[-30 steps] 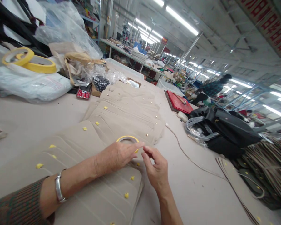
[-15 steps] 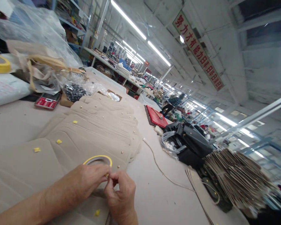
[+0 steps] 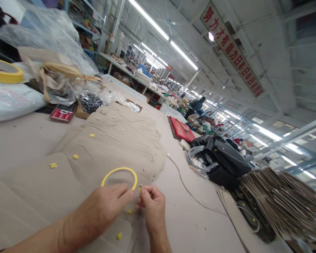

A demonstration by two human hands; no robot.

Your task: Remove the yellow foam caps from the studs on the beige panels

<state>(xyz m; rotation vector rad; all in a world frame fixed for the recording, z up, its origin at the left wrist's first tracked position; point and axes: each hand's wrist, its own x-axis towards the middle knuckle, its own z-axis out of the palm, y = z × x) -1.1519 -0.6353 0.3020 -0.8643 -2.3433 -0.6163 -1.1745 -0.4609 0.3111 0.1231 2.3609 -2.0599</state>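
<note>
My left hand (image 3: 106,203) is closed on a thin roll of yellow tape (image 3: 118,169), whose ring stands up behind the fingers. Just to its right, my right hand (image 3: 155,207) pinches a small bit of yellow tape (image 3: 140,190) between thumb and fingertips. Beneath both hands lie overlapping beige padded fabric panels (image 3: 76,189) fitted with small metal studs (image 3: 144,169). Several yellow tape squares (image 3: 76,156) are stuck on the panels. One more yellow piece (image 3: 129,211) shows below the left fingertips.
A thicker yellow tape roll (image 3: 7,72) rests on plastic-wrapped goods at the left, near a red-and-black box (image 3: 63,113). To the right are a cord (image 3: 184,188), a red item (image 3: 183,129), a black bag (image 3: 218,158) and stacked brown pieces (image 3: 281,200). A person (image 3: 196,106) stands far back.
My hands have drawn apart, the right one moving rightward with a bit of tape. More of the tape ring shows above my left hand. The whole view has shifted slightly.
</note>
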